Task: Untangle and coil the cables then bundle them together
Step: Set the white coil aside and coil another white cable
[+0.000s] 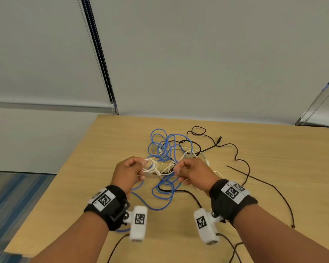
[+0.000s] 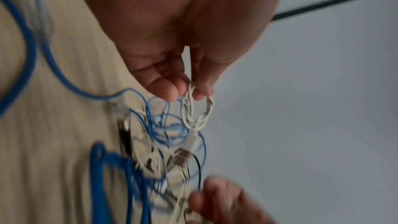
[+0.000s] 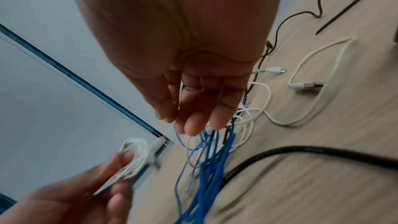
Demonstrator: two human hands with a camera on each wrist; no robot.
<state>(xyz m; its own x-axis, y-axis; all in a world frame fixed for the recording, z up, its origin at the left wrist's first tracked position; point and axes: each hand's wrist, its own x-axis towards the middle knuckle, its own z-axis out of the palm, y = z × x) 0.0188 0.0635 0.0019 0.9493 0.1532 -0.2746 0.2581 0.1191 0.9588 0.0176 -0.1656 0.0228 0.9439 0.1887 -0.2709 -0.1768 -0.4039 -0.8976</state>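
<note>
A tangle of blue cable (image 1: 160,145), white cable and thin black cable (image 1: 235,154) lies on the wooden table (image 1: 273,145). My left hand (image 1: 130,172) is raised just above the near side of the tangle. It pinches a small coil of white cable (image 1: 150,167) between thumb and fingers (image 2: 170,89). The coil's loops (image 2: 200,113) hang below the fingertips, with a USB plug (image 2: 183,157) dangling under them. My right hand (image 1: 193,172), close beside the left, has curled fingers pinching a strand of the same white cable. Blue loops (image 3: 211,168) hang under it.
More white cable with a USB plug (image 3: 310,84) lies flat to the right of the tangle. A thick black cable (image 3: 301,151) and a long thin black one (image 1: 270,186) run over the table's right half. The table's left edge (image 1: 51,181) drops to carpet.
</note>
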